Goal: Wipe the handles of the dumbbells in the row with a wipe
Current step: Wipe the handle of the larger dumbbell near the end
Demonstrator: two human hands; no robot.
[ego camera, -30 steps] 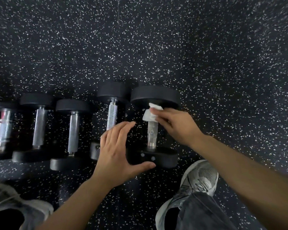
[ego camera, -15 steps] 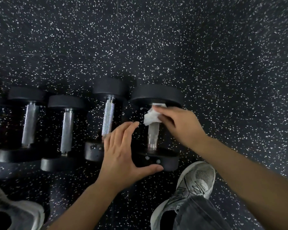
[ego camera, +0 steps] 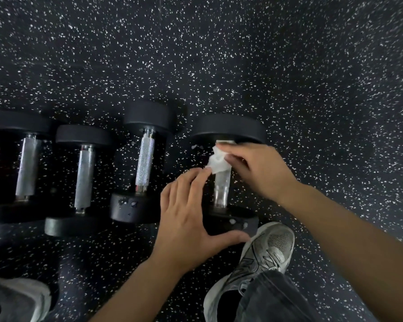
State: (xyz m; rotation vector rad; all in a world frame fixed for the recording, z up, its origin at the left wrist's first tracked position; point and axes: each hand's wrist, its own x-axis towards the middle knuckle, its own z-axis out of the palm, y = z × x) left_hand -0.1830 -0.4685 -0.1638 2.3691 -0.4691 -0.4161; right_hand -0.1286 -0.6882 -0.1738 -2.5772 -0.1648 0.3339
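Head view: your right hand (ego camera: 258,173) is pinching the white wipe (ego camera: 216,162) against the far end of the handle (ego camera: 222,182) of the rightmost dumbbell (ego camera: 228,129), fingers curled around it. Your left hand (ego camera: 186,219) is lying open, fingers together, fingertips touching the wipe's lower corner, thumb spread along the near head. Three more dumbbells (ego camera: 144,161) are sitting in the row to the left on the speckled floor (ego camera: 242,54).

Both forearms are bare, with no sleeves, watch or rings showing on the left hand (ego camera: 184,219) or the right hand (ego camera: 256,168). The right foot wears a grey and silver mesh sneaker (ego camera: 261,259) with grey laces under a dark grey denim trouser leg (ego camera: 272,300); a pale grey shoe (ego camera: 16,300) covers the left foot
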